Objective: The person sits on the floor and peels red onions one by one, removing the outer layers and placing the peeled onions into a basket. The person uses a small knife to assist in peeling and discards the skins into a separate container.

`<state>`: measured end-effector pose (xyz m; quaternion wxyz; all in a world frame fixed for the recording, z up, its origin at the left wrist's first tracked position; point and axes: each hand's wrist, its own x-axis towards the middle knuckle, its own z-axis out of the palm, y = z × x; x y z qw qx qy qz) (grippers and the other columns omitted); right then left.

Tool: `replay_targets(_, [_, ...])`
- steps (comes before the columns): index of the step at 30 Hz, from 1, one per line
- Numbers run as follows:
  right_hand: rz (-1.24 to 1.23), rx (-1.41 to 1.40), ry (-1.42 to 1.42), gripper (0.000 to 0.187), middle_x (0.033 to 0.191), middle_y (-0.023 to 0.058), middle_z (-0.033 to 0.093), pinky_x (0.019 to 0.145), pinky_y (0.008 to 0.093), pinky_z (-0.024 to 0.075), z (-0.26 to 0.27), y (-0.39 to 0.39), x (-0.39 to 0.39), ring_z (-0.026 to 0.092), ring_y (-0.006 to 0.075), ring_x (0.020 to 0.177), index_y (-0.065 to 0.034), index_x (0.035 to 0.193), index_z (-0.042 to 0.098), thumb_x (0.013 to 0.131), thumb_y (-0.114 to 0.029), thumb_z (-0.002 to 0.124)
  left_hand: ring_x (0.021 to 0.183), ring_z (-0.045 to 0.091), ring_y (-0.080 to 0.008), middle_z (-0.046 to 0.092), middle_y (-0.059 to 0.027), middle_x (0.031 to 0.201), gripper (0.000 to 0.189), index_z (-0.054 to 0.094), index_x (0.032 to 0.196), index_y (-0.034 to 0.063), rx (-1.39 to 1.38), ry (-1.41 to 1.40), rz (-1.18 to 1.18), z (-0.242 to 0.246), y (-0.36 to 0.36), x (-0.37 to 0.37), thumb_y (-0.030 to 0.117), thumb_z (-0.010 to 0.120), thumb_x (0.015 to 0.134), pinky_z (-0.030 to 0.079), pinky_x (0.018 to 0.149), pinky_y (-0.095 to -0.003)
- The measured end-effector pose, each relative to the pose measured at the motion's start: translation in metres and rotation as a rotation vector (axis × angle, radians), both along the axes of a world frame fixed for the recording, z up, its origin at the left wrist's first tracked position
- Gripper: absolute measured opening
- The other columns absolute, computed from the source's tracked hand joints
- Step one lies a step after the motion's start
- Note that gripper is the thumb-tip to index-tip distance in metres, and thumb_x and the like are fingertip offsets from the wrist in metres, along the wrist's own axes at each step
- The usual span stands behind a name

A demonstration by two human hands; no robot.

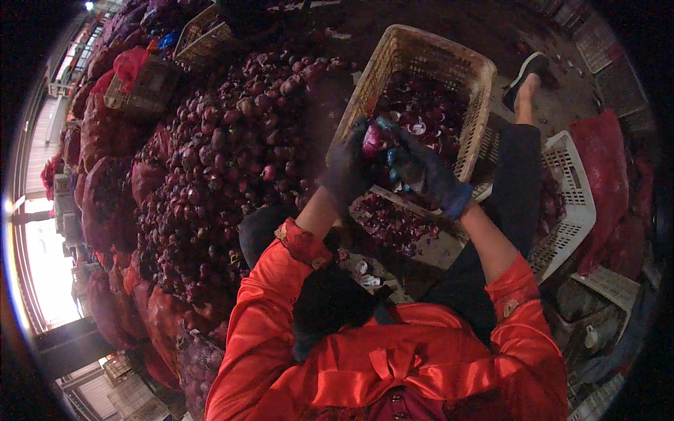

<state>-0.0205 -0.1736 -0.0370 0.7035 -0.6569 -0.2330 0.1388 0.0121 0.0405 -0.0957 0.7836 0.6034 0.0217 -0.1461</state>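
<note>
My left hand (346,171), in a dark work glove, holds a red onion (373,141) with shiny purple skin. Close beside it, my right hand (429,171) wears a dark glove with a blue cuff and teal patches at the fingers. Those fingers are curled by the onion; whether they grip a tool is too dark to tell. Both hands are above the near end of a dirty yellowish plastic crate (482,62). Inside the crate lie red onion skins and trimmings (426,105). More onion skins (392,223) are scattered on the floor below my hands.
A large heap of red onions (226,158) spreads to my left, with full mesh sacks (108,205) behind it. A white crate (576,194) and a red mesh sack (600,173) stand to the right. My shoed foot (529,76) extends beyond the yellowish crate.
</note>
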Motion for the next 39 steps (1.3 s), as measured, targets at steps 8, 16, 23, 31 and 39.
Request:
replay_targets(8, [-0.021,-0.226,-0.311,0.071,0.16,0.0152,0.042,0.112,0.0361,0.0371,0.001,0.0,-0.002,0.047,0.0233,0.134,-0.0106,0.163,0.024,0.101,-0.009,0.059,0.096,0.068,-0.026,0.069,-0.0077,0.107,0.034,0.061,0.125,0.0096,-0.584,0.419,0.017,0.038,-0.012,-0.003,0.026,0.068,0.095,0.058,0.085,-0.0431])
replay_targets(16, [0.01,-0.235,-0.318,0.072,0.155,0.014,0.05,0.103,0.0317,0.0452,0.001,-0.004,0.006,0.059,0.0167,0.122,-0.0136,0.163,0.027,0.099,-0.004,0.061,0.095,0.066,-0.0218,0.068,-0.0076,0.104,0.031,0.061,0.117,0.0062,0.759,-0.862,-0.095,0.038,-0.006,-0.01,0.011,0.072,0.088,0.056,0.082,-0.034])
replay_targets(23, [-0.036,-0.304,-0.277,0.06,0.15,0.0149,0.055,0.106,0.0384,0.0453,0.018,-0.005,0.008,0.058,0.0254,0.13,-0.0118,0.159,0.036,0.103,-0.017,0.058,0.098,0.067,-0.0278,0.068,-0.0119,0.111,0.048,0.058,0.13,0.0072,0.832,-0.731,-0.159,0.019,0.012,-0.009,0.013,0.075,0.085,0.055,0.087,-0.0388])
replay_targets(31, [-0.257,-0.14,0.047,0.04,0.142,0.0096,0.059,0.109,0.0312,0.0415,-0.018,-0.013,0.015,0.055,0.0173,0.128,-0.0018,0.143,0.051,0.106,-0.018,0.056,0.107,0.07,-0.0285,0.069,-0.0162,0.119,0.064,0.052,0.139,0.0046,0.852,-0.775,-0.096,0.059,0.003,-0.015,0.011,0.081,0.083,0.056,0.091,-0.0391])
replay_targets(39, [-0.415,-0.167,0.058,0.031,0.121,0.0097,0.067,0.097,0.0362,0.0492,-0.055,-0.012,0.032,0.062,0.0198,0.108,-0.002,0.128,0.062,0.106,-0.024,0.058,0.113,0.067,-0.0348,0.067,-0.0161,0.124,0.067,0.053,0.141,0.0065,0.865,-0.888,-0.156,0.038,-0.004,-0.007,0.017,0.084,0.082,0.055,0.096,-0.0414])
